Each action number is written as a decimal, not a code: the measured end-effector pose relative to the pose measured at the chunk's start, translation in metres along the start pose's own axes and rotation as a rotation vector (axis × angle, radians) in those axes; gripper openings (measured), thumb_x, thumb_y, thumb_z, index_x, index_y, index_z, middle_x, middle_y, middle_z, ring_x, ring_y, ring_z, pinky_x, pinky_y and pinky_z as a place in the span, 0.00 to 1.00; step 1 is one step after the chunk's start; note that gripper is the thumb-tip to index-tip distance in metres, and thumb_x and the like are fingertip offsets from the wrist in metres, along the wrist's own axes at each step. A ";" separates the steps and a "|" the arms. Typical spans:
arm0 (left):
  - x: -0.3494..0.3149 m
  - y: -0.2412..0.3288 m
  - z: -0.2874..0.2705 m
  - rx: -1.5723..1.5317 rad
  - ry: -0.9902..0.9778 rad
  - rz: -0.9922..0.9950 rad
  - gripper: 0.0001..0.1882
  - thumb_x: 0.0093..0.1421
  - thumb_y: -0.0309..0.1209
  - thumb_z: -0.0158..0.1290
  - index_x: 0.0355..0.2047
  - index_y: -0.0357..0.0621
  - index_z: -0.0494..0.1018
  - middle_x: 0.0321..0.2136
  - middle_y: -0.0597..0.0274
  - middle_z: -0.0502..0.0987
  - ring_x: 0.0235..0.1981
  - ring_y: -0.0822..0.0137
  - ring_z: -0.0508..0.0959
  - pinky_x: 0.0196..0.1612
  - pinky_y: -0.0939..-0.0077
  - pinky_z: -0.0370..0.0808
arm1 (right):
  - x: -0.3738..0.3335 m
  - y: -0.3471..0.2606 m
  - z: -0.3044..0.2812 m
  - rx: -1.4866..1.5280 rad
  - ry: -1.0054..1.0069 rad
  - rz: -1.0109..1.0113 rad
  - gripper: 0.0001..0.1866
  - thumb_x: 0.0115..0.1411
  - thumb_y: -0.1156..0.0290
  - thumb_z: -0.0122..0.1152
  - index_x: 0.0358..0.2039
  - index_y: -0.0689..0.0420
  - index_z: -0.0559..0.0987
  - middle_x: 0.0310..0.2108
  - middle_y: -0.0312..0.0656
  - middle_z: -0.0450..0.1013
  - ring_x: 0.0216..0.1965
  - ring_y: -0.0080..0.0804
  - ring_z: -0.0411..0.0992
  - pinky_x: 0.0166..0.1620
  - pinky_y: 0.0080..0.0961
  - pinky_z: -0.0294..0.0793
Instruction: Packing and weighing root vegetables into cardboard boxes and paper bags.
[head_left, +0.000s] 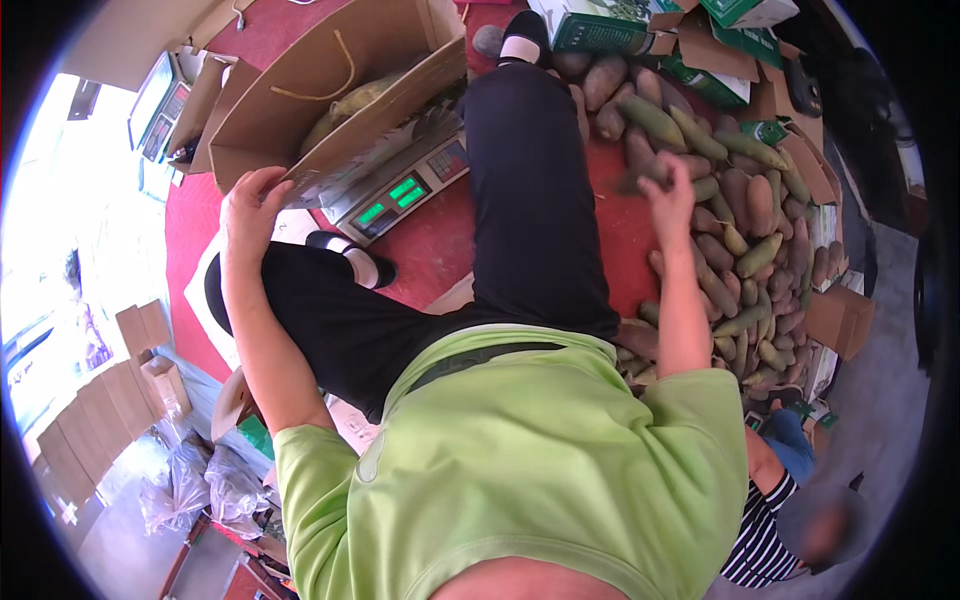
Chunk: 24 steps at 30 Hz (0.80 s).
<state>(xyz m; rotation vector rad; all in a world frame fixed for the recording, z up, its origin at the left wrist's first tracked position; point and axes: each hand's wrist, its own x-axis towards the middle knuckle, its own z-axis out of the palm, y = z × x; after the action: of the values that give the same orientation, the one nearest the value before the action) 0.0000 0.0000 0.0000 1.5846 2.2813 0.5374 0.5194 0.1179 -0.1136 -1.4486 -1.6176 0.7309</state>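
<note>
At the upper left, a brown cardboard gift box (370, 120) with a string handle stands open on a digital scale (400, 195) with a green-lit display. Pale, long root vegetables (365, 97) lie inside the box. My left hand (252, 205) is at the box's near left corner, its bent fingers pinched at the edge. My right hand (670, 190) is over the near side of a heap of green and purplish root vegetables (750, 200). Its fingers are curled together; a blurred dark shape shows at the tips, too smeared to name.
The heap spreads along the right over red floor covering (625, 240). Opened green-and-white cartons (600, 25) stand behind it. A small brown box (840, 320) lies at its right edge. Another person (765, 520) in a striped top is at lower right. Plastic bags (235, 490) lie lower left.
</note>
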 end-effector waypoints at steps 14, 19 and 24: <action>-0.002 -0.007 -0.008 -0.078 0.055 0.028 0.11 0.51 0.30 0.56 0.36 0.41 0.77 0.30 0.55 0.77 0.32 0.61 0.79 0.38 0.71 0.73 | 0.092 -0.305 0.117 0.548 -0.151 -0.501 0.22 0.45 0.85 0.63 0.42 0.56 0.71 0.35 0.35 0.70 0.39 0.22 0.69 0.41 0.20 0.72; -0.003 -0.009 -0.010 -0.074 0.063 0.007 0.12 0.52 0.31 0.56 0.37 0.42 0.77 0.32 0.55 0.78 0.34 0.61 0.79 0.39 0.71 0.73 | 0.077 -0.300 0.177 0.325 -0.204 -0.678 0.20 0.47 0.78 0.63 0.42 0.58 0.71 0.35 0.39 0.71 0.40 0.28 0.70 0.43 0.24 0.70; -0.001 -0.013 -0.013 -0.075 0.070 -0.015 0.12 0.52 0.31 0.56 0.37 0.43 0.77 0.31 0.56 0.79 0.33 0.63 0.79 0.39 0.73 0.74 | 0.085 -0.257 0.153 0.278 -0.393 -0.477 0.18 0.48 0.76 0.62 0.41 0.60 0.74 0.37 0.43 0.73 0.38 0.27 0.71 0.42 0.25 0.70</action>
<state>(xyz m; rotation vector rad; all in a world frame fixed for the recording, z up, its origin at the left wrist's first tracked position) -0.0155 -0.0069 0.0052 1.5352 2.2927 0.6772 0.2591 0.1735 0.0459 -0.7059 -1.9658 0.9460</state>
